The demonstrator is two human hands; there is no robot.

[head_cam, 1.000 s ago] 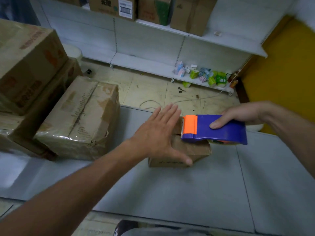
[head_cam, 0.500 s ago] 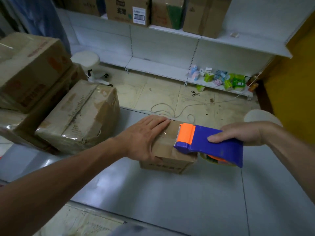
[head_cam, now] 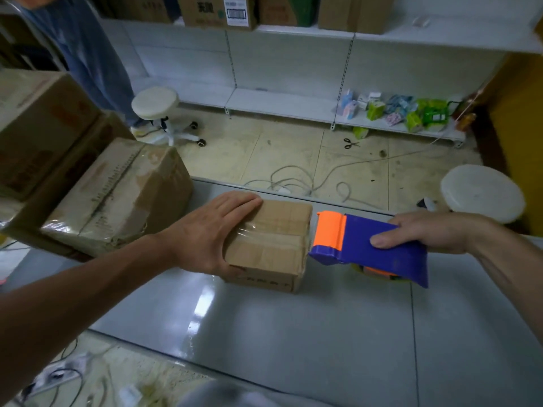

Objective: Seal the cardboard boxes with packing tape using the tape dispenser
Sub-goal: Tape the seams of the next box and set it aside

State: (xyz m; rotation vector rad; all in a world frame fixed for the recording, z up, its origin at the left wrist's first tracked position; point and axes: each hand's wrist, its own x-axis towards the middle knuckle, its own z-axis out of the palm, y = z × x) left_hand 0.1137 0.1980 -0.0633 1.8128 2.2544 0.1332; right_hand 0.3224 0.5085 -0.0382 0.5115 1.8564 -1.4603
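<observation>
Your left hand lies flat on the small cardboard box, fingers straight across the left part of its top and thumb reaching down its near side, pressing rather than grasping. The box sits on the grey table between your two hands, with a band of clear tape running across its top from under your left palm toward the right edge. Your right hand grips the blue tape dispenser, thumb on its upper face and fingers wrapped out of sight beneath. The dispenser's orange end sits right against the box's right edge; you cannot tell whether it touches. Beyond your left forearm, larger taped boxes are stacked on the table. Past your right hand stands a white stool.
</observation>
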